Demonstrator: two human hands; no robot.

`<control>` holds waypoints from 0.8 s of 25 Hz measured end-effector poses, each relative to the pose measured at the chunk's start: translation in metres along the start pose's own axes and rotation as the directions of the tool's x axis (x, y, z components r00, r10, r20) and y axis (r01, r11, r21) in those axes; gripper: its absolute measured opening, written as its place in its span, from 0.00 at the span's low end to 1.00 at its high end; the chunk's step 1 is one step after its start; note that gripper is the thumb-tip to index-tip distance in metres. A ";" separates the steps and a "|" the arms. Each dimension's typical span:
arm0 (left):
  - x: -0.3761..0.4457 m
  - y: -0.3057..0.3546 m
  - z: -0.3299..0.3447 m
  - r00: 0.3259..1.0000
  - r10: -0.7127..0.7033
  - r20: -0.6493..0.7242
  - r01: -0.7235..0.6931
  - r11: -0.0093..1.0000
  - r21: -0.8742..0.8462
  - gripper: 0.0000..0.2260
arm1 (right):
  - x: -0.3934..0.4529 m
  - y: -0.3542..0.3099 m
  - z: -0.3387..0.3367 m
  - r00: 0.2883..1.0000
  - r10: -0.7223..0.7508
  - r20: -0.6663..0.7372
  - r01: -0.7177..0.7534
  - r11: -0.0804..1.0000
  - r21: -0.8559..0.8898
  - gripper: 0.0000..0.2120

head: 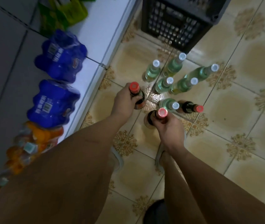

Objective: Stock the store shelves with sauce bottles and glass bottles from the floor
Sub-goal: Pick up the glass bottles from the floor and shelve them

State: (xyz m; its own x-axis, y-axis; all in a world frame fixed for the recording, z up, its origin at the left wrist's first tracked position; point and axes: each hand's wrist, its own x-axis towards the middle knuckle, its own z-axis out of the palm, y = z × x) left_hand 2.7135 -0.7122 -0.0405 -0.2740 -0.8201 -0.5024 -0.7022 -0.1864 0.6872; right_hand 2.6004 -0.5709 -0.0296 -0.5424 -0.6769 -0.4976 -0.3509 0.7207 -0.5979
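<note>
My left hand grips the neck of a dark sauce bottle with a red cap, just right of the white shelf. My right hand grips a second dark red-capped sauce bottle by its neck. A third sauce bottle stands upright on the tiled floor beside my right hand. Several clear green-tinted glass bottles with white caps stand in a cluster on the floor beyond both hands, one of them right beside the bottle in my right hand.
A white shelf runs along the left, with two blue shrink-wrapped packs, an orange drink pack and green bags on it. A black plastic crate stands on the floor behind the bottles. My feet are below my hands.
</note>
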 end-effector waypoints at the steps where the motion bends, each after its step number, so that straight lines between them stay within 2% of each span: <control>1: -0.008 0.011 -0.018 1.000 0.018 -0.008 -0.018 1.000 0.018 0.16 | -0.004 -0.016 -0.012 1.000 -0.015 -0.001 0.015 1.000 0.002 0.16; 4: -0.029 0.047 -0.072 0.998 0.050 -0.042 -0.048 0.998 0.046 0.17 | -0.013 -0.066 -0.051 0.996 -0.088 -0.019 0.089 0.995 0.039 0.16; 6: -0.043 0.072 -0.107 0.996 0.065 -0.068 -0.066 0.998 0.000 0.18 | -0.019 -0.104 -0.078 0.989 -0.145 -0.029 0.146 0.988 0.042 0.16; 10: -0.066 0.116 -0.166 0.989 0.045 -0.143 -0.060 0.993 -0.103 0.18 | -0.018 -0.182 -0.125 0.947 -0.311 -0.079 0.307 0.950 -0.055 0.20; 12: -0.078 0.136 -0.193 0.981 0.076 -0.179 -0.101 0.986 -0.134 0.17 | -0.015 -0.221 -0.148 0.919 -0.390 -0.057 0.386 0.920 -0.069 0.23; 15: -0.101 0.172 -0.236 0.969 0.131 -0.208 -0.160 0.979 -0.127 0.17 | -0.020 -0.284 -0.181 0.871 -0.490 0.030 0.491 0.870 -0.041 0.21; 20: -0.135 0.225 -0.301 0.923 0.142 -0.357 -0.194 0.975 -0.112 0.16 | -0.036 -0.380 -0.216 0.768 -0.631 0.110 0.637 0.771 -0.028 0.21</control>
State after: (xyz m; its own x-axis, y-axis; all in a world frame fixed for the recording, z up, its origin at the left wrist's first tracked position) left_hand 2.7902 -0.8067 0.3397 -0.1180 -0.9769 -0.1783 -0.5578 -0.0833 0.8258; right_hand 2.5883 -0.7880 0.3517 -0.1111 -0.9910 -0.0745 -0.6374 0.1286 -0.7597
